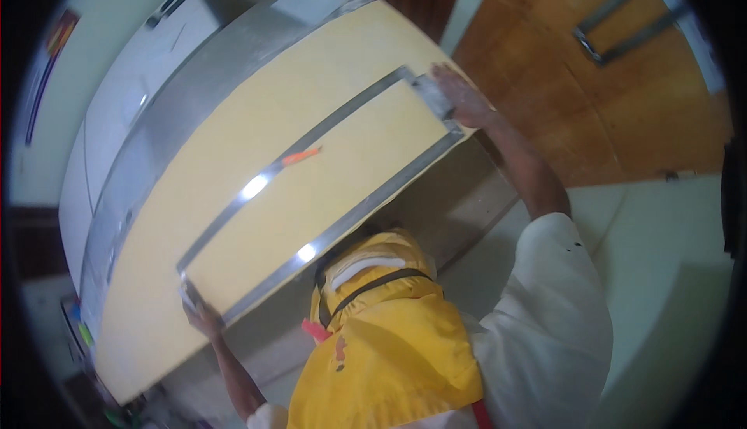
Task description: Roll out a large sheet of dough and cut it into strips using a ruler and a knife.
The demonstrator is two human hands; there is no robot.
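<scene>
A long rectangular metal frame lies on a pale yellow sheet or board, near its front edge. At the frame's near left end, my left hand grips the short side with the fingers closed round it. My right hand holds the opposite short side at the upper right, its palm over the metal. Part of each end is hidden by the hands. A small orange strip-shaped thing rests across the frame's far long bar; its kind is unclear.
A grey metal surface runs behind the yellow sheet, with a white sheet at its far end. White cabinetry or an appliance stands beyond. To the right are a brown wooden panel and grey bars.
</scene>
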